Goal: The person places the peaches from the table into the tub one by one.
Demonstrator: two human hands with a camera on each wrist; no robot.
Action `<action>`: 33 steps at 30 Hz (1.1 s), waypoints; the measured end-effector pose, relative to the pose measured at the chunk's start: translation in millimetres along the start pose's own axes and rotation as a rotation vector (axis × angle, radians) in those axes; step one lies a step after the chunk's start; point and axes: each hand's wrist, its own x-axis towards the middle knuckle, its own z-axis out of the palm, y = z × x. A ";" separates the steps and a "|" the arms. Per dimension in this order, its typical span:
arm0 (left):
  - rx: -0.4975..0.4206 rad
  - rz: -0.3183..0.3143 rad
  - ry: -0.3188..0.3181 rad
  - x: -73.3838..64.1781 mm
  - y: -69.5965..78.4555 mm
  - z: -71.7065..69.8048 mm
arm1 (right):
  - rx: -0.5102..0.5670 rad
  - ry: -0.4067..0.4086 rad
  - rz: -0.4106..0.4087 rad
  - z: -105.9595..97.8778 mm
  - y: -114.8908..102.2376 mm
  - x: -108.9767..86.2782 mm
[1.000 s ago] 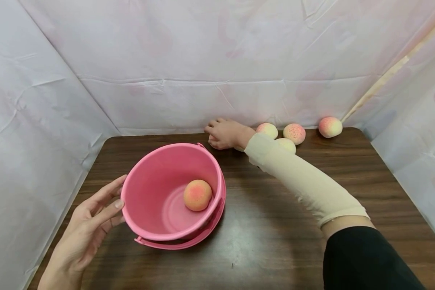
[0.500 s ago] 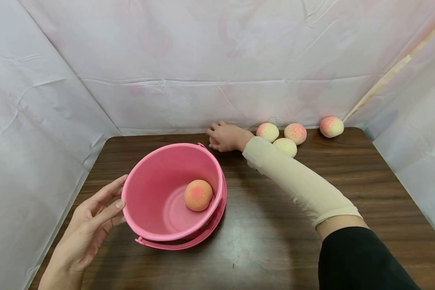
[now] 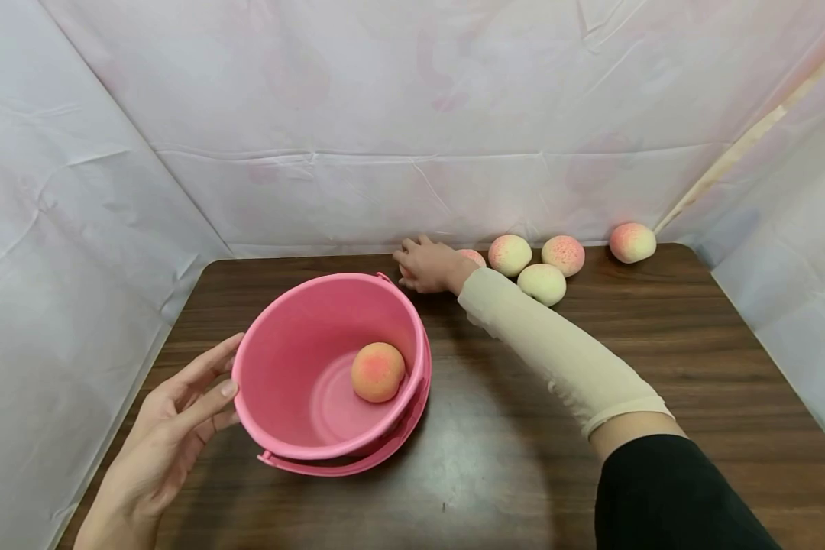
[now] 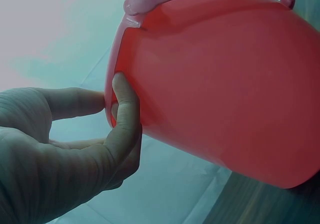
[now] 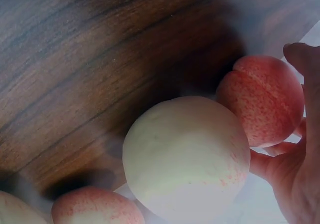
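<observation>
Two hands: left [image 3: 165, 431] pinches a smooth bucket [image 3: 302, 336], right [image 3: 429, 266] curls round a speckled peach [image 5: 262, 101].

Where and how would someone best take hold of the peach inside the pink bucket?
Probably from above, through the open mouth of the pink bucket, cupping the peach around its sides: it's round and lies near the right wall, with more room on its left.

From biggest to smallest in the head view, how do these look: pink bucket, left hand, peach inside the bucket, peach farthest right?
1. Pink bucket
2. Left hand
3. Peach inside the bucket
4. Peach farthest right; farther off, so true size unsure
</observation>
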 end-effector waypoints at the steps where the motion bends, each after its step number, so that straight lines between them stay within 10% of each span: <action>1: 0.000 0.000 -0.001 -0.3 -0.1 0.0 | 0.001 0.005 0.001 1.1 0.0 0.1; 33: -0.041 0.006 0.005 1.5 -3.0 -2.2 | -0.147 0.194 -0.094 -20.5 -5.3 -16.0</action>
